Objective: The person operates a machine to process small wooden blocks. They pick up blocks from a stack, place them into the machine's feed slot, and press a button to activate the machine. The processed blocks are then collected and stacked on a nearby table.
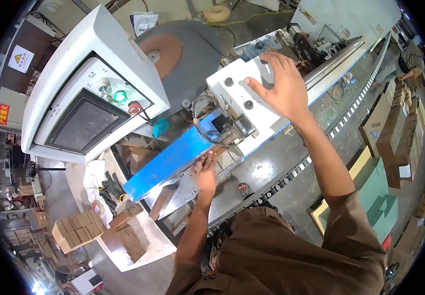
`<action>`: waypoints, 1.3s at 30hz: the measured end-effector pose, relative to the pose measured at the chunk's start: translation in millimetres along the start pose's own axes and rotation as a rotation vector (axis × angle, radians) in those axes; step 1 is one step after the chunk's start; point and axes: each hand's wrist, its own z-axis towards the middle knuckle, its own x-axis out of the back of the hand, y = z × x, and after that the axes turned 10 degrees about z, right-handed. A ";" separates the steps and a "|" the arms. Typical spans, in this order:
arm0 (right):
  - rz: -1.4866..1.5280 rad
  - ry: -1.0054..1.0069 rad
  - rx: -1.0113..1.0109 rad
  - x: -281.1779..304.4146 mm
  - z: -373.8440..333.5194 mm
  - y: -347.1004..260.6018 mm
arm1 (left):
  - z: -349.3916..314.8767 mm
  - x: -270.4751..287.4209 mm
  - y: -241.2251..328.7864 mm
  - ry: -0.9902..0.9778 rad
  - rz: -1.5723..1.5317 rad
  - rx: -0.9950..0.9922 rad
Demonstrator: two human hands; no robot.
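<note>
A light [37,287] flares at lower left, the floor [262,170] gleams, and fisheye edges bend into black

Taken from the middle of the view, the console [82,120] stands at 10 o'clock with the disc [165,51] behind it at 11, and the beam [173,158] runs out toward 8, the left fingers [207,161] at its near edge. The knobbed housing [222,89] lies at 1 o'clock, below the right fingers [275,63]. Gloves [111,189] and stacked strips [82,227] sit around 8, while the roller track [352,110] runs from 2 to 5, with piled panels [370,182] beyond it between 3 and 4.
</note>
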 end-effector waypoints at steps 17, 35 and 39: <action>0.003 -0.136 -0.081 -1.5 7.5 3.4 | 24.1 -3.9 36.5 0.272 -0.013 0.268; -0.091 -0.129 -0.088 -6.9 3.3 9.4 | -98.7 166.9 -124.9 -0.034 0.222 0.453; -0.083 -0.147 -0.100 -4.0 3.7 5.4 | -53.2 153.9 -59.8 0.015 -0.074 0.334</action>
